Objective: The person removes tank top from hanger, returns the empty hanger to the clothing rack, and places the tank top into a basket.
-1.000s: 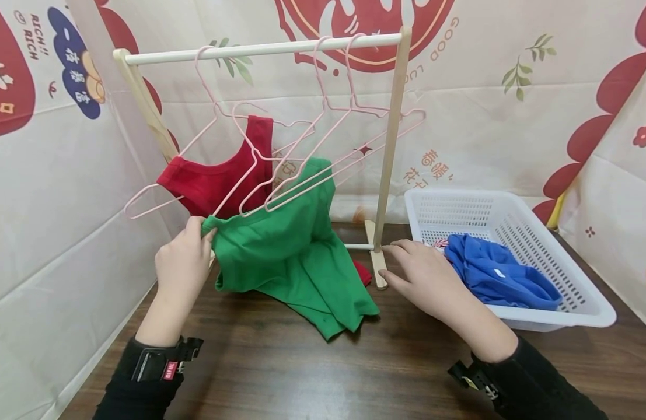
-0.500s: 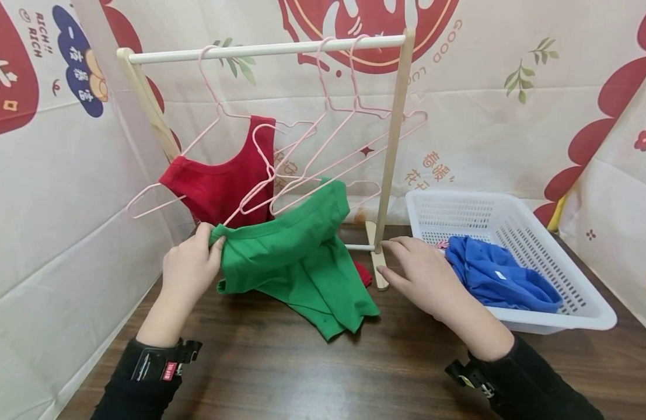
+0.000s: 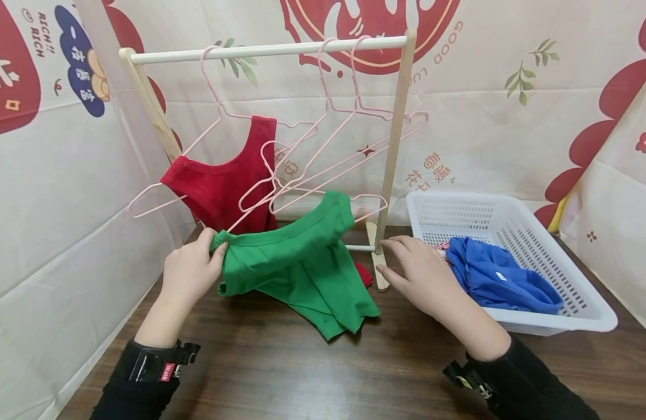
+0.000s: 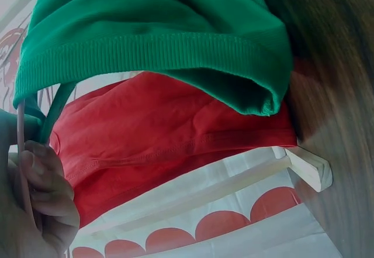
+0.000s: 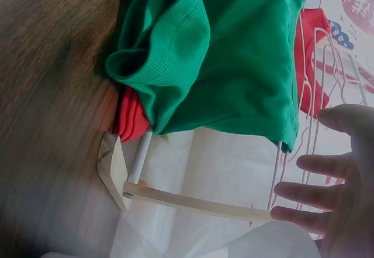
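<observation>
My left hand (image 3: 191, 265) pinches the upper left corner of a green garment (image 3: 296, 251) with ribbed edges. Its lower part lies on the table. A pink hanger (image 3: 272, 157) runs into the garment, its hook free above and one end poking out at the right. In the left wrist view the hanger's wire (image 4: 22, 152) passes across the gripping fingers (image 4: 49, 182). Fingers spread and holding nothing, my right hand (image 3: 419, 277) hovers beside the rack's right foot (image 3: 381, 274). Behind the green garment, a red tank top (image 3: 223, 181) hangs on another pink hanger.
Two bare pink hangers (image 3: 323, 140) hang on the white rod (image 3: 280, 49) of a wooden rack. At the right, a white basket (image 3: 596, 312) contains a blue garment (image 3: 503, 277). Printed cloth walls (image 3: 485, 128) enclose the back and sides of the wooden table (image 3: 280, 373).
The green garment's top and its hanger have tipped down and to the right. My left hand has shifted slightly right and down, still gripping. My right hand stays nearly in place.
</observation>
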`<state>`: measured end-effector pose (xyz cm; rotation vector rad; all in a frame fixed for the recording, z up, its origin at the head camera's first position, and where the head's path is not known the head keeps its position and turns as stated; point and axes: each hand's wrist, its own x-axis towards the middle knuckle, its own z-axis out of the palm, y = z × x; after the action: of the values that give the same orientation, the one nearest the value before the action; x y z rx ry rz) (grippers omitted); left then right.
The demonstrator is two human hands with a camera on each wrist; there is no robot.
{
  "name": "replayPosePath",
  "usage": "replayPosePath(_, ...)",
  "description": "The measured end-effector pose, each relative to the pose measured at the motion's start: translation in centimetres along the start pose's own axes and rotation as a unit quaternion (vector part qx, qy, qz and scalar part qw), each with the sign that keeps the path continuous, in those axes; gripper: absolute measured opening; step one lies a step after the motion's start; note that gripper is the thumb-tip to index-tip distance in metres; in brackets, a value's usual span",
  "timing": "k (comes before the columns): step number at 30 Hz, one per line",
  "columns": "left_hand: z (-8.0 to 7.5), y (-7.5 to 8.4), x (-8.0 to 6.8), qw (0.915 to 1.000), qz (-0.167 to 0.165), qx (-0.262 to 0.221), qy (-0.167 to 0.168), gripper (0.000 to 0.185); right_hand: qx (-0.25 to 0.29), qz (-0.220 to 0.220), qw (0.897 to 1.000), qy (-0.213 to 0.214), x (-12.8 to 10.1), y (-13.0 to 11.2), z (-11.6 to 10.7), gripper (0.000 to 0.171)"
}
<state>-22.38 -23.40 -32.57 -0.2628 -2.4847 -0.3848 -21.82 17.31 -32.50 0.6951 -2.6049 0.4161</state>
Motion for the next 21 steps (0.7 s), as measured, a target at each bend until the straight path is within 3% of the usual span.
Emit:
replayPosePath(11, 0.14, -0.05, -0.01, 0.9985, 0.023, -0.004, -0.049, 0.017, 0.005, -0.007, 1.000, 0.028, 0.01, 0.36, 0.21, 0.050)
replayPosePath(21, 0.37, 0.36, -0.02, 0.9960, 0.039, -0.008, -0.080, 0.014, 0.015, 0.001, 1.000, 0.018, 0.52, 0.51, 0.91, 0.051)
